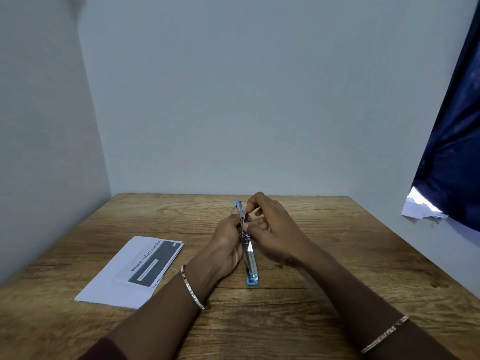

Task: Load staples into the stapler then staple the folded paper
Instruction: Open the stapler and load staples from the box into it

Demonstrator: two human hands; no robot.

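Stapler [250, 258] swung open at counter [324, 255] centre, long axis running away from me; my left hand [226, 245] grips its side; right hand [272, 229] pinches something at the far channel, likely staples; folded paper [130, 271] lies left, apart.

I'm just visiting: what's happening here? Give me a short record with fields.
surface: wooden table
stapler: blue and metal, opened out flat, lying lengthwise on the table
left hand: gripping the stapler's side
right hand: fingertips pinching at the metal channel
staples: too small to tell
folded paper: lying left of the hands, untouched
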